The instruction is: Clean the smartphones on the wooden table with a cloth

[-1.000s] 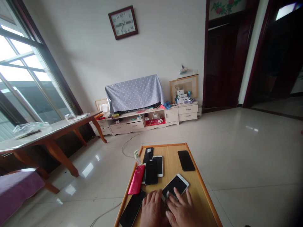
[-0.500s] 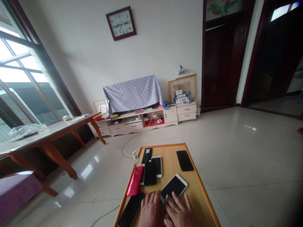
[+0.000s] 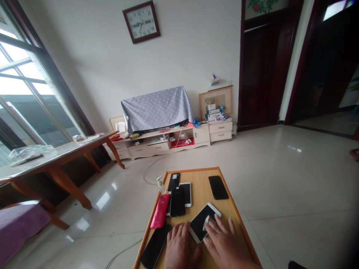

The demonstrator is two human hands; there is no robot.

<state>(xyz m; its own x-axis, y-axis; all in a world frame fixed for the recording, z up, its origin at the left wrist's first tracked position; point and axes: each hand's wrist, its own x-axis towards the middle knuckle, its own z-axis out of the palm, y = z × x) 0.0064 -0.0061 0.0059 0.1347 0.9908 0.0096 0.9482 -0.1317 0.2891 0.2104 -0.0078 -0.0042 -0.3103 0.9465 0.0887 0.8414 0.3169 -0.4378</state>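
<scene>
White-edged smartphone with black glass screen [image 3: 199,216] is lying face up, aslant, at lower centre-right of the frame, on a pale wooden tabletop with an orange-brown rim [image 3: 200,186]. From my remote seat I am seeing the right hand [image 3: 226,239] reaching over it, fingers spreading, fingertips resting on a crumpled white scrap [image 3: 206,223] on the screen; whether they are pinching it, I cannot tell. Left hand [image 3: 179,244] is sitting at the phone's left edge, back upward, fingers lying close together, thumb pointing to the lower corner; I cannot tell whether it is gripping. Glossy red phone [image 3: 160,213] and flat black phone [image 3: 155,246] are lying left of it. Clear pump bottle with pale green top [image 3: 160,185] is standing behind the red one.
</scene>
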